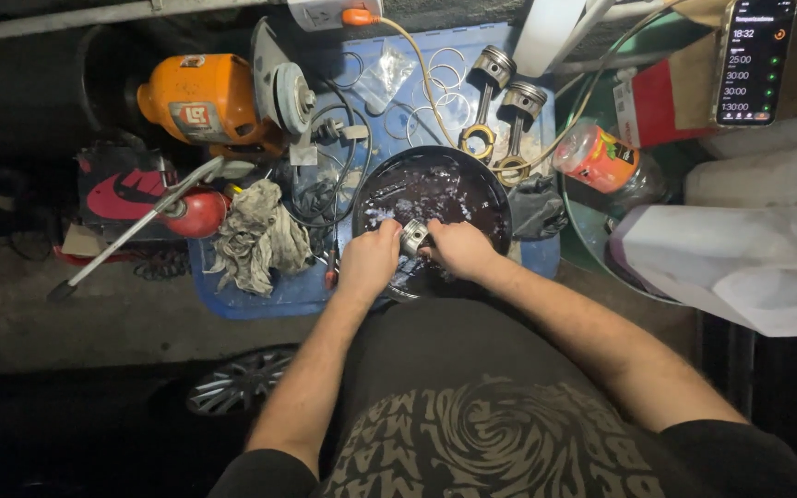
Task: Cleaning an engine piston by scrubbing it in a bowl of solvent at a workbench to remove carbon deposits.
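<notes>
- A red oil can [197, 214] with a long spout is lying at the far left, next to an orange grinder [209, 100].
- A dirty rag [257, 236] is sitting crumpled on the blue tray [260, 297], just left of the pan [486, 189].
- The left hand [369, 261] is gripping the left side of a metal piston [413, 236], fingers curled and clamped on it.
- The piston is being held over the near part of the pan, which is holding dark, wet-looking liquid.
- The right hand [458, 249] is closing on the piston's right side, fingers wrapped round it too.
- Judging by this, the washing step is under way: both hands seem to be rubbing the piston clean over the liquid.
- Two more pistons on rods [500, 101] are lying behind the pan, with loose rings [445, 74] beside them.
- A jar [606, 161] with an orange label is lying on its side to the right; a phone [754, 60] is propped at the far right.
- The next move likely calls for turning the slippery piston to reach unwashed faces, keeping a firm grip.
</notes>
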